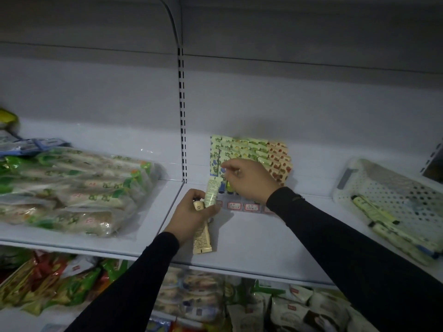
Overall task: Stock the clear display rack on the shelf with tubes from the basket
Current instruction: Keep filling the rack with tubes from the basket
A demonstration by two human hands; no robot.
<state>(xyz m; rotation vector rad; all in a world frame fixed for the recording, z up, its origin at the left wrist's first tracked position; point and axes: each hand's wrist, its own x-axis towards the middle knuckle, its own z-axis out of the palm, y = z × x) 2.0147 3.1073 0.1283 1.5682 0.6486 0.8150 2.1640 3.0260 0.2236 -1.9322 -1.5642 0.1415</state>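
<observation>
Tubes [202, 238] sat two in the left hand [191, 216], gripped before the clear display rack [249, 164] mid-shelf, while the right hand [247, 178] pinched one into a slot, best slid straight between dividers; several more lay in the basket [383, 185].

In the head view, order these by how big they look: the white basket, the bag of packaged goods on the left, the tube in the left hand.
Largest to smallest:
1. bag of packaged goods
2. white basket, partly cut off
3. tube in left hand
</observation>
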